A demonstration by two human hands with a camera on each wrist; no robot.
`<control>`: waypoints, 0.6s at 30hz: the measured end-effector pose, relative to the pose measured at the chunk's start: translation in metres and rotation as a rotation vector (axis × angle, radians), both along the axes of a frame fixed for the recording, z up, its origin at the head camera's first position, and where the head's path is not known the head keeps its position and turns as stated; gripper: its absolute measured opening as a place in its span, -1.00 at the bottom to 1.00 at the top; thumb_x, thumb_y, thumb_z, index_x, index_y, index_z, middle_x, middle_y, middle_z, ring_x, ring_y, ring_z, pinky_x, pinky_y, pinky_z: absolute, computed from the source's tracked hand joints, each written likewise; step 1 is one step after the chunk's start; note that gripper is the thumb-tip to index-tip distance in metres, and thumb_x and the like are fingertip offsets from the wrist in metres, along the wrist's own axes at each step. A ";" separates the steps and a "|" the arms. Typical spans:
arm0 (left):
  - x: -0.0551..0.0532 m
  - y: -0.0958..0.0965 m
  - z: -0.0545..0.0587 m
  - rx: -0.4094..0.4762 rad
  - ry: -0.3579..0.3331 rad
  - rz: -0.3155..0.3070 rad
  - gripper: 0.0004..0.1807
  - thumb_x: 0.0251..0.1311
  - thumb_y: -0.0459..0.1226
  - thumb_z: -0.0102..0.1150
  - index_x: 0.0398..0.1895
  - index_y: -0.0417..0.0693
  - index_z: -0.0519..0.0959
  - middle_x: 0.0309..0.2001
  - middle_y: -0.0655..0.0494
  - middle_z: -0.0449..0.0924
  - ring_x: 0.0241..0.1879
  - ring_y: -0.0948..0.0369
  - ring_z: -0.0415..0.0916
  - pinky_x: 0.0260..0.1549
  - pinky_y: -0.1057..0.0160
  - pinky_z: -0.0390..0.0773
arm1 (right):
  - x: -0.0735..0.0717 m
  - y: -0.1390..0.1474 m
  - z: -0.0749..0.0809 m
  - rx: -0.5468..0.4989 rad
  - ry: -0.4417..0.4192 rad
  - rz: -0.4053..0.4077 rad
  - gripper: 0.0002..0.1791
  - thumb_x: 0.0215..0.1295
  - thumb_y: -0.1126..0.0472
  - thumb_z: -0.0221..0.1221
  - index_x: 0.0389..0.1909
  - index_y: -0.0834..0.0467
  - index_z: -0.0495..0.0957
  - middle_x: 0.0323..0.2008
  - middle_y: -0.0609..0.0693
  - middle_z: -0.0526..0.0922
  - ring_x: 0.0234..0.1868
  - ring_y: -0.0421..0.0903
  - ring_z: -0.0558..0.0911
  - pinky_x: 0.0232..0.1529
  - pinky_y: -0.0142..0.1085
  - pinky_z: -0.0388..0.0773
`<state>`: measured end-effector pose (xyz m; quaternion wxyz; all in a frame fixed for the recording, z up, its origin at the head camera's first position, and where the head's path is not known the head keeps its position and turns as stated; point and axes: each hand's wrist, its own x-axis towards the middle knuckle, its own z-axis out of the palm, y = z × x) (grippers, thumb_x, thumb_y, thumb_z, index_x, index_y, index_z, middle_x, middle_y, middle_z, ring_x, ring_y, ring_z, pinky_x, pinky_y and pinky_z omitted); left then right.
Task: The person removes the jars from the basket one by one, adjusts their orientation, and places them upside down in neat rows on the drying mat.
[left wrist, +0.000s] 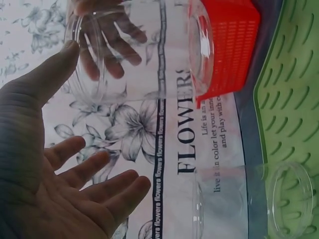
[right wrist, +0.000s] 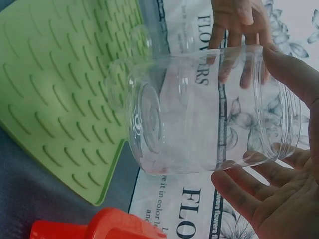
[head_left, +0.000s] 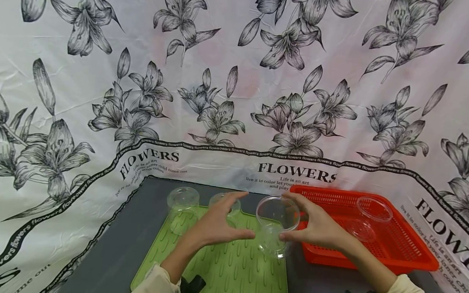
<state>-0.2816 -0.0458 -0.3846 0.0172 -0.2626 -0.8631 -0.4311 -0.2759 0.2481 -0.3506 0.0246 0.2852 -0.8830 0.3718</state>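
Note:
A clear plastic jar is held upright, mouth up, above the right side of the green mat. My right hand grips it near the rim; in the right wrist view the thumb lies at the rim and the fingers reach round the wall. On the jar's other side is my left hand, fingers spread and holding nothing. Whether its thumb touches the rim I cannot tell. Two more clear jars stand at the mat's far edge, one at the left and one partly hidden behind my left hand.
A red plastic basket stands at the right with another clear jar in it. The dark grey tabletop surrounds the mat. Behind the table hangs a white cloth printed with flowers.

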 end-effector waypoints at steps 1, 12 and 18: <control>0.000 0.001 0.001 0.001 -0.009 -0.014 0.11 -0.06 0.20 0.54 0.58 0.46 0.14 0.58 0.16 0.17 0.45 -0.11 0.32 0.28 -0.23 0.48 | 0.000 -0.001 0.000 0.006 0.003 0.006 0.06 0.01 -0.05 0.57 0.52 0.01 0.24 0.31 0.17 0.52 0.24 0.21 0.58 0.01 -0.19 0.68; 0.001 0.015 0.008 -0.016 -0.075 -0.113 0.21 -0.12 0.13 0.61 0.61 0.28 0.09 0.54 0.07 0.23 0.40 0.00 0.37 0.24 0.00 0.57 | 0.004 -0.013 0.001 0.026 0.000 0.055 0.06 -0.01 -0.06 0.58 0.50 0.04 0.26 0.29 0.17 0.55 0.20 0.18 0.60 -0.06 -0.20 0.64; 0.001 0.019 0.008 -0.004 -0.103 -0.153 0.22 -0.09 0.08 0.62 0.62 0.15 0.08 0.53 0.08 0.22 0.42 0.04 0.33 0.24 0.05 0.58 | 0.006 -0.017 0.003 0.046 -0.001 0.092 0.06 0.00 -0.09 0.57 0.49 0.11 0.27 0.28 0.17 0.55 0.18 0.16 0.60 -0.13 -0.26 0.67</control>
